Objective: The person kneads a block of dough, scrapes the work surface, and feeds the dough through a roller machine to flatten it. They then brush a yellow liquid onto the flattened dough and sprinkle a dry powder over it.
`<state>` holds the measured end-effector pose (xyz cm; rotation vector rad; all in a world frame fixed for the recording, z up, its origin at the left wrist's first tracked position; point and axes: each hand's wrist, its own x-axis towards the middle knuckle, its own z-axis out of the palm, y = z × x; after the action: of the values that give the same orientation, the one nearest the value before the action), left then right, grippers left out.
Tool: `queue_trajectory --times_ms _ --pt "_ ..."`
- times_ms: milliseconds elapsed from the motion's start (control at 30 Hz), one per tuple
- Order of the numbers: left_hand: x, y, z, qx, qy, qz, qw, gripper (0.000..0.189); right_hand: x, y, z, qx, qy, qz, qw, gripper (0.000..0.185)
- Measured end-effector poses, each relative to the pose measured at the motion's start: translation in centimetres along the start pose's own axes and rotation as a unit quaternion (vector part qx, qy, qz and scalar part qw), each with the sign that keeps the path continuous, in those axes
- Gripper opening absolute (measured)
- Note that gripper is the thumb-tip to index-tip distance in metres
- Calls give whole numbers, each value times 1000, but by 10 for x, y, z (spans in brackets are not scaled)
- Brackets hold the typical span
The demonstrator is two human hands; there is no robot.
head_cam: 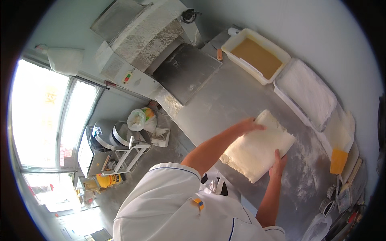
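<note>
A thick, pale slab of dough (257,150), with ragged edges along some sides, is between my two hands above the steel worktop (241,99). My left hand (253,125) holds its far left edge; the fingers look slightly blurred. At the near right edge, my right hand (279,165) grips the slab with the thumb on top and the other fingers hidden beneath. Whether the slab's underside rests on the steel cannot be made out. Loose flour (304,168) dusts the surface to the right of the dough.
Beyond the left end stands a flour-covered dough sheeter (147,39) with a dark feed plate (187,72). Along the wall are a tub of brown paste (256,57), an orange-handled scraper (219,54), a white flour-filled tray (306,93) and a yellow scraper (338,161). A mixer bowl (123,134) stands left.
</note>
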<state>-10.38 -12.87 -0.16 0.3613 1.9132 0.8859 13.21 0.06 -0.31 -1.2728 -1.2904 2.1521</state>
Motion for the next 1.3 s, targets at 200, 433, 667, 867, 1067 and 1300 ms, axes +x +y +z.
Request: queue_trajectory --times_ms 200,433,667,867,1067,1300 --pt "-16 -3 3 -98 6 146 984 81 -6 -10 19 -51 75 -21 996 64" --pt "-137 -27 -52 -295 77 210 929 73 -86 -62 122 -187 112 -215 952 58" --pt "-281 -8 -263 -451 204 382 780 59 -171 -178 369 -258 -21 -398 880 48" --pt "-390 48 -489 -295 370 545 692 64 -185 -275 606 -9 -212 -518 829 54" --pt "-442 83 -666 -110 561 562 598 60 -163 -343 849 134 -389 -534 739 42" --pt "-387 58 -814 -110 679 456 564 51 -100 -319 1033 61 -468 -480 739 41"
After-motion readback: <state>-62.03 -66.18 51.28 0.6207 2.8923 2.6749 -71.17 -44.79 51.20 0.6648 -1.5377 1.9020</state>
